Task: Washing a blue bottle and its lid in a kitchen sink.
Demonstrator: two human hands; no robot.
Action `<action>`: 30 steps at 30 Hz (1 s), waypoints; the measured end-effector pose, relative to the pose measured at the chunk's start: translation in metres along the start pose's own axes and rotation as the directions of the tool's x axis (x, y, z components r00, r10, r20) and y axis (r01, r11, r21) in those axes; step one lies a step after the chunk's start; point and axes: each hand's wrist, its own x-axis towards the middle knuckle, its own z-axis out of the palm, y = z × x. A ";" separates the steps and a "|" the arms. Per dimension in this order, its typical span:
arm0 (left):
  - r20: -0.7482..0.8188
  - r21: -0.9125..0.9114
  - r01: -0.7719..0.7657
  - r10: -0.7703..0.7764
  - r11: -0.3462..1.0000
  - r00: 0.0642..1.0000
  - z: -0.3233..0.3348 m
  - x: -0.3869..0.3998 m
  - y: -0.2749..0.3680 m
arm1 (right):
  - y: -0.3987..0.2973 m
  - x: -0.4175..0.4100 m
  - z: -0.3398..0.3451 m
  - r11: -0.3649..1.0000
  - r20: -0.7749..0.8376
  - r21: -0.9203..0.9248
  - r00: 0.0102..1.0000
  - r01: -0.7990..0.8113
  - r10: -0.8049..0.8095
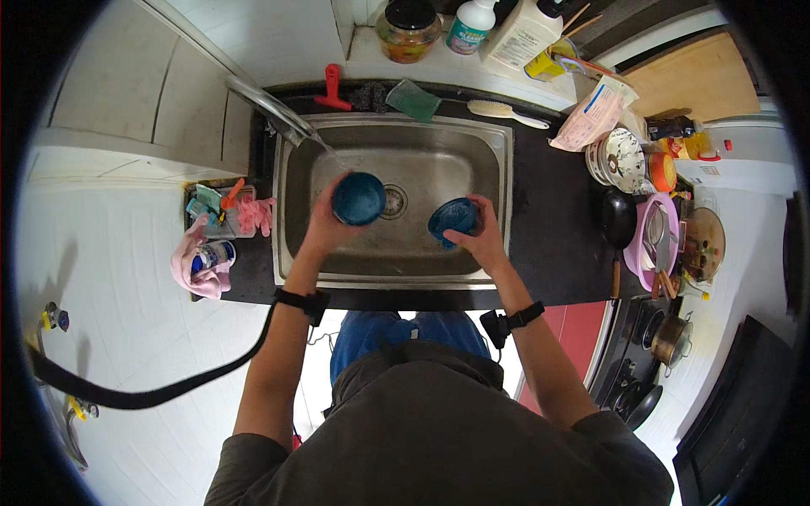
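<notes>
Over the left part of a stainless steel sink, my left hand holds a round blue bowl by its left side, its opening facing up. A thin stream of water runs from the metal faucet close behind that bowl. My right hand grips a second blue bowl, which is tilted, above the right part of the sink. The two bowls are apart. Between them lies the drain strainer, partly covered by the left bowl.
Behind the sink lie a red scraper, a green scouring pad and a white brush. A plastic tray with pink gloves stands left. Patterned bowls, a black bowl and a pink basin stand right.
</notes>
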 end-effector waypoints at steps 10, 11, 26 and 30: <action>0.410 -0.289 0.144 -0.013 0.946 0.912 0.045 -0.033 0.049 | -0.045 0.012 0.002 0.996 0.174 0.034 0.981 0.083 -0.087; 0.510 -0.319 0.270 -0.075 0.908 0.857 0.045 -0.033 0.056 | -0.052 0.013 0.003 0.998 0.229 0.044 0.972 0.044 -0.053; 0.419 -0.376 0.286 -0.114 0.881 0.901 0.060 -0.050 0.070 | -0.068 0.013 0.002 0.967 0.441 -0.233 0.897 0.101 0.012; 0.415 -0.209 0.128 -0.031 0.970 0.909 0.058 -0.046 0.058 | -0.062 0.017 0.005 0.812 0.448 -0.440 0.877 0.384 -0.172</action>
